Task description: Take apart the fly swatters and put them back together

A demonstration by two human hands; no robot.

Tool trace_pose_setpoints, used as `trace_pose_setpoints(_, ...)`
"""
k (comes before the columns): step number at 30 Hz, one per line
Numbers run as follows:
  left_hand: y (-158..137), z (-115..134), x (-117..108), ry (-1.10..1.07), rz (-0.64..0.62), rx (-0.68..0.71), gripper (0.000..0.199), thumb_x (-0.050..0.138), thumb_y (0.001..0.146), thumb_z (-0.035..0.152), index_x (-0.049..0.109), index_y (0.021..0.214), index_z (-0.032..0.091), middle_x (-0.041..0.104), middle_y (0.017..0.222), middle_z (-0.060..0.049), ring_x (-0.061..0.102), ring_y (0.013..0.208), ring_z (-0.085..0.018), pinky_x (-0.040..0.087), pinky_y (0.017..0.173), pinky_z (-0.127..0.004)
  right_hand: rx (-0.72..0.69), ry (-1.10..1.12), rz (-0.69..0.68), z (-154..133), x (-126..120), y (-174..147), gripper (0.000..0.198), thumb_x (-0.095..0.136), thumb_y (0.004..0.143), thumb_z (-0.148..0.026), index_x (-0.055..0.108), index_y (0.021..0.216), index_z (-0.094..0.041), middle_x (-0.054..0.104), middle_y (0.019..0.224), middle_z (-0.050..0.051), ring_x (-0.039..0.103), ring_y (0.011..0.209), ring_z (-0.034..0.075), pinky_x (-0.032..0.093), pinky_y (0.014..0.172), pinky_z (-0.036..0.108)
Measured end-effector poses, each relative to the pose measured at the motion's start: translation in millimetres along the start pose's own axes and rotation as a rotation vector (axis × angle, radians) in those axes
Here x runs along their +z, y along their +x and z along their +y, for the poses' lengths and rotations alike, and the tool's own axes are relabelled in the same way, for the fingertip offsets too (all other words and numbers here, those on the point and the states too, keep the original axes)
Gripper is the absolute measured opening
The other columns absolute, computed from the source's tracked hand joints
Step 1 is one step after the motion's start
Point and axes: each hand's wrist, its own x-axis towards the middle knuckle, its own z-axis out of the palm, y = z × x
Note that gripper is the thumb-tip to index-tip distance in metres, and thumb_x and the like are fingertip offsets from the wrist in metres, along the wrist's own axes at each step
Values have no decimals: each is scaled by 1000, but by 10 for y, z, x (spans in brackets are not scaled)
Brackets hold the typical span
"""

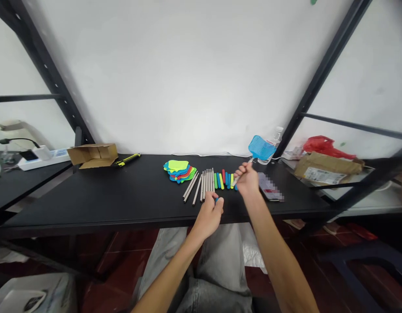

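My right hand [247, 177] is closed around the metal rod of a fly swatter, whose blue head [262, 148] points up and away to the right. Lower and to the left, my left hand [210, 213] pinches a small blue handle [217, 199], mostly hidden by the fingers. Beyond the left hand lie several metal rods [204, 182], side by side. Short handles [221, 180] in green, blue, yellow and red form a row between my hands. A pile of coloured swatter heads [179, 170] sits left of the rods.
A phone [269, 188] lies right of my right hand, with a clear bottle [276, 141] behind. An open cardboard box [94, 155] and a yellow-black cutter [127, 160] lie on the left of the black table [132, 200]. Black metal posts [321, 69] flank it.
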Motion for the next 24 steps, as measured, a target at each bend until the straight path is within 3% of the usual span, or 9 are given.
trace_pose_setpoints(3, 245, 162, 210, 276, 9, 86, 23, 40, 95, 27, 40, 117, 21, 63, 86, -5, 64, 80, -21, 48, 77, -33, -86, -156, 8, -247, -408, 97, 33, 67, 84, -50, 54, 86, -21, 39, 50, -11, 30, 34, 5, 25, 35, 18)
trace_pose_setpoints(6, 665, 417, 506, 494, -18, 246, 33, 46, 88, 13, 43, 122, 15, 60, 116, -17, 62, 109, -26, 46, 90, -35, -72, -332, -23, -221, -740, 69, 46, 74, 72, -45, 59, 106, -19, 54, 55, -9, 36, 32, 6, 26, 32, 19)
trace_pose_setpoints(8, 934, 546, 704, 596, 4, 272, 33, 49, 89, 15, 45, 122, 12, 55, 125, -21, 60, 115, -30, 47, 93, -37, -25, -373, 12, -137, -894, 56, 52, 75, 67, -43, 57, 109, -19, 56, 56, -8, 40, 31, 8, 24, 29, 19)
trace_pose_setpoints(12, 1247, 575, 955, 745, -3, 231, 39, 59, 87, 19, 48, 123, 12, 51, 127, -21, 63, 111, -32, 50, 89, -39, -5, -364, 14, -34, -1024, 55, 48, 73, 69, -47, 59, 104, -17, 54, 55, -8, 39, 32, 6, 23, 29, 17)
trace_pose_setpoints(17, 1329, 457, 989, 872, 80, 298, 34, 53, 87, 12, 54, 121, 13, 54, 125, -20, 60, 117, -32, 51, 90, -40, -72, -394, 58, -15, -978, 29, 43, 70, 76, -57, 57, 93, -20, 47, 51, -10, 35, 31, 5, 24, 30, 16)
trace_pose_setpoints(21, 1384, 483, 833, 707, 15, 312, 39, 64, 80, 22, 58, 118, 13, 62, 121, -19, 58, 119, -34, 50, 91, -40, 3, -333, 43, -46, -930, 27, 34, 68, 78, -50, 53, 84, -21, 42, 47, -11, 32, 31, 5, 22, 29, 16)
trace_pose_setpoints(24, 1446, 512, 662, 246, -182, 163, 40, 65, 79, 33, 62, 114, 14, 69, 108, -15, 67, 100, -28, 52, 70, -31, 74, -222, -47, -104, -871, -14, 29, 66, 81, -45, 51, 82, -21, 35, 45, -12, 25, 31, 4, 18, 30, 15)
